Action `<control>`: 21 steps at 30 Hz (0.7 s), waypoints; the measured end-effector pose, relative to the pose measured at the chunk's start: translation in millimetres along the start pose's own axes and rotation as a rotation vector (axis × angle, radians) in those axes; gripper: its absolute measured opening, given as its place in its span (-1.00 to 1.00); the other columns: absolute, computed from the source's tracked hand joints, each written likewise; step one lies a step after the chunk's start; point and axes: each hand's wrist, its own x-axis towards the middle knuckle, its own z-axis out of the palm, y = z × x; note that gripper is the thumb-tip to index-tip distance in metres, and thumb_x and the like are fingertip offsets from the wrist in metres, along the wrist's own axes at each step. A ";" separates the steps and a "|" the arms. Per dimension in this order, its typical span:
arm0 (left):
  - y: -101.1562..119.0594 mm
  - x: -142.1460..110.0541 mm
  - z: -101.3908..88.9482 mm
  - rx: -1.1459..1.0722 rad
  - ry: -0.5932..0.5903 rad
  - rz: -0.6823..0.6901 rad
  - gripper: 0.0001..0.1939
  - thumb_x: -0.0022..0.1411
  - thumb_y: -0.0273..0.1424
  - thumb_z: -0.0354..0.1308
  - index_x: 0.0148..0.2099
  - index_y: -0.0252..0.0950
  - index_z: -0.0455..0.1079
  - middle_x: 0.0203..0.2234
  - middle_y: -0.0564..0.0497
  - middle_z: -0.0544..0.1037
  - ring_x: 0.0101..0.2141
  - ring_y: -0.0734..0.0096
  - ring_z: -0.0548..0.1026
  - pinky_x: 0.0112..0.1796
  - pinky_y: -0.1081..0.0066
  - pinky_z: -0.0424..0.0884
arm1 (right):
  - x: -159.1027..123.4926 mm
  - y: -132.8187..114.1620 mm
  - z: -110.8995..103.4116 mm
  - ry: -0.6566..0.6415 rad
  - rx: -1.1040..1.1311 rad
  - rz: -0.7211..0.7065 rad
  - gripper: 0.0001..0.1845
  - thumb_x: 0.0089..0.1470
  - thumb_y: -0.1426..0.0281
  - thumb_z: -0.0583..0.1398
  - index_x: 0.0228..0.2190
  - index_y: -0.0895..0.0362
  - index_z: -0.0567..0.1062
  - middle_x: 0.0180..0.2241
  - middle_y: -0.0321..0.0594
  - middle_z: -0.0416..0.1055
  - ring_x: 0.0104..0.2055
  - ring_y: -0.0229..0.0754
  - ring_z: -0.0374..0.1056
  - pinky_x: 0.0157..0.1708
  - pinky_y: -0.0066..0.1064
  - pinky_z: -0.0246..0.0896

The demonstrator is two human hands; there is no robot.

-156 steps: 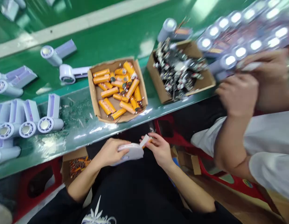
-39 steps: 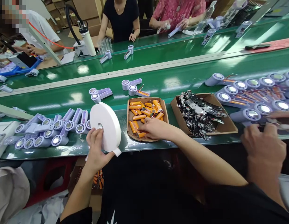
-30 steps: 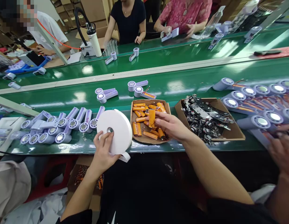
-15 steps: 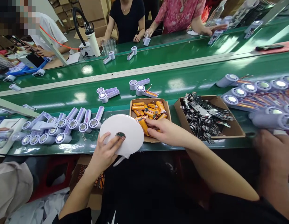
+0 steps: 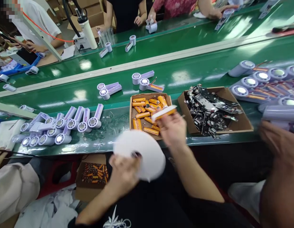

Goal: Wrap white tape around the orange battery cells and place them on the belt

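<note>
My left hand (image 5: 125, 171) grips a large white roll of tape (image 5: 147, 155) near its centre hole, in front of the bench edge; hand and roll are blurred by motion. In my right hand (image 5: 174, 128) is an orange battery (image 5: 169, 111) with a white strip along its upper side, pinched between the fingers. That hand is raised over the right side of a cardboard box (image 5: 131, 110) of loose orange batteries (image 5: 143, 115). A second cardboard box (image 5: 241, 125), heaped with black circuit boards (image 5: 203, 110), stands to the right.
Lilac fan housings (image 5: 63, 137) cluster on the left, several more (image 5: 252, 82) on the right. A few housings (image 5: 144, 84) lie on the green belt (image 5: 184, 77). A co-worker's hand (image 5: 279, 139) is close at right. Below the bench sits a box (image 5: 90, 190) of orange pieces.
My right hand has lifted a battery up from the box, its white strip now showing. My left hand has brought the tape roll right and closer to my body.
</note>
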 end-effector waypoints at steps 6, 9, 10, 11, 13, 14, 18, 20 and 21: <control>-50.1 51.8 -12.3 -0.137 -0.368 0.108 -0.02 0.06 0.17 0.39 0.42 -0.16 0.32 0.20 -0.10 0.43 0.23 0.08 0.19 0.29 0.07 0.06 | 38.9 -48.2 -52.9 0.088 -0.172 -0.289 -0.53 0.22 0.09 0.35 0.08 -0.04 0.47 0.10 -0.11 0.55 0.12 0.01 0.54 0.05 -0.13 0.57; -97.6 153.3 -3.1 -0.352 -0.659 0.224 -0.22 0.19 0.27 0.21 0.31 -0.02 0.45 0.19 -0.05 0.46 0.25 0.13 0.25 0.29 0.13 0.16 | 10.0 -51.7 -63.9 -0.030 -0.257 -0.194 -0.43 0.25 0.18 0.35 0.21 -0.10 0.32 -0.07 -0.11 0.63 0.00 0.06 0.61 -0.13 -0.10 0.63; -108.0 191.3 6.6 -0.411 -0.711 0.188 -0.37 0.33 0.21 0.09 0.22 -0.04 0.53 0.12 -0.03 0.50 0.18 0.24 0.32 0.25 0.22 0.22 | 0.2 -52.6 -68.5 -0.049 -0.269 -0.191 -0.45 0.27 0.21 0.35 0.19 -0.10 0.30 -0.11 -0.12 0.65 -0.04 0.08 0.62 -0.18 -0.10 0.65; -115.5 229.4 19.9 -0.433 -0.722 0.103 -0.41 0.44 0.12 -0.05 0.15 -0.11 0.58 0.07 -0.06 0.53 0.10 0.34 0.38 0.20 0.31 0.27 | -7.9 -54.8 -73.4 -0.064 -0.280 -0.197 -0.48 0.27 0.24 0.35 0.16 -0.10 0.31 -0.14 -0.13 0.65 -0.06 0.09 0.62 -0.20 -0.10 0.65; -123.4 301.1 55.4 -0.336 -0.660 -0.075 -0.36 0.53 -0.01 -0.22 0.20 -0.25 0.55 0.08 -0.13 0.52 0.05 0.40 0.40 0.15 0.39 0.31 | -17.0 -63.6 -82.8 -0.082 -0.305 -0.229 -0.58 0.27 0.31 0.35 0.08 -0.09 0.37 -0.15 -0.14 0.66 -0.08 0.12 0.63 -0.23 -0.08 0.67; -125.3 333.1 75.6 -0.228 -0.632 -0.153 -0.37 0.54 -0.05 -0.23 0.29 -0.22 0.48 0.15 -0.13 0.48 0.12 0.37 0.36 0.19 0.38 0.30 | -18.1 -70.0 -86.2 -0.092 -0.323 -0.243 -0.61 0.26 0.34 0.36 0.06 -0.09 0.40 -0.14 -0.14 0.66 -0.09 0.13 0.63 -0.24 -0.08 0.67; -131.9 426.5 145.1 -0.017 -0.700 -0.303 -0.39 0.50 -0.02 -0.13 0.33 -0.24 0.43 0.25 -0.22 0.40 0.24 0.20 0.31 0.27 0.25 0.30 | -3.7 -102.1 -85.4 -0.128 -0.465 -0.300 -0.60 0.25 0.41 0.36 0.06 -0.12 0.46 -0.10 -0.16 0.65 -0.10 0.10 0.63 -0.27 -0.15 0.69; -135.7 455.0 165.9 -0.011 -0.790 -0.307 -0.37 0.42 -0.04 0.04 0.27 -0.39 0.48 0.16 -0.33 0.46 0.15 0.19 0.42 0.22 0.30 0.37 | 14.2 -119.3 -75.9 -0.151 -0.555 -0.347 -0.60 0.24 0.40 0.37 0.05 -0.14 0.47 -0.08 -0.20 0.65 -0.09 0.07 0.63 -0.21 -0.15 0.70; -137.3 465.9 173.2 -0.003 -0.837 -0.296 -0.38 0.35 -0.08 0.15 0.26 -0.43 0.49 0.11 -0.36 0.49 0.11 0.20 0.47 0.19 0.32 0.39 | 26.3 -127.8 -69.2 -0.166 -0.587 -0.380 -0.60 0.22 0.40 0.38 0.05 -0.14 0.48 -0.09 -0.22 0.65 -0.09 0.05 0.63 -0.17 -0.13 0.70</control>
